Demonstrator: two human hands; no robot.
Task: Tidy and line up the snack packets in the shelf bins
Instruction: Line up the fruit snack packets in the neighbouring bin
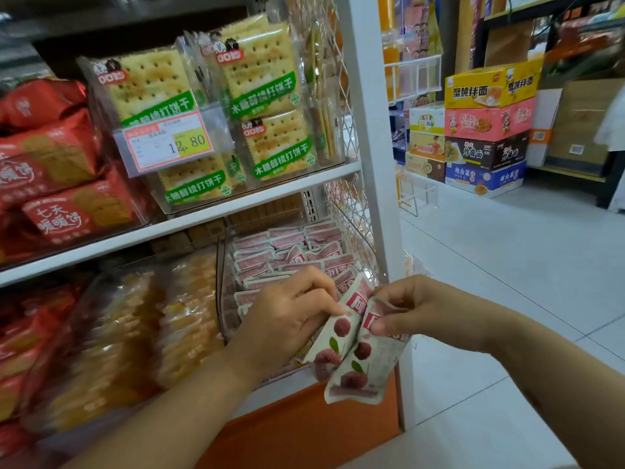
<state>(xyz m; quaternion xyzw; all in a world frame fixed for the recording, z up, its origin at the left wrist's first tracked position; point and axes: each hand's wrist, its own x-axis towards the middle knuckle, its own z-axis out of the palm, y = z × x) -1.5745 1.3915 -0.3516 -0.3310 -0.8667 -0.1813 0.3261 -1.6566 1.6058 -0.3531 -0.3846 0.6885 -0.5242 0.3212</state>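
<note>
A person's left hand and right hand meet in front of a clear shelf bin, each clamped on one lychee-print snack packet. The left hand's curled fingers and thumb pinch the first packet near its top. The right hand's thumb and fingers pinch the second packet, which hangs just below and touches the first. Both packets are outside the bin, held against its front edge.

Just beyond the knuckles, the pink packets in the bin lie in rough rows. Those farthest from the hands look fairly even, while several nearer the fingers sit tilted or overlapping. Judging by this, the bin is partly sorted: the two held packets have yet to be squared up and set in, and the front rows want straightening.

Above the hands, cracker packets lean unevenly behind a price tag. Out past the left hand, red packets are heaped loosely, so those bins appear to be work left to do.
</note>
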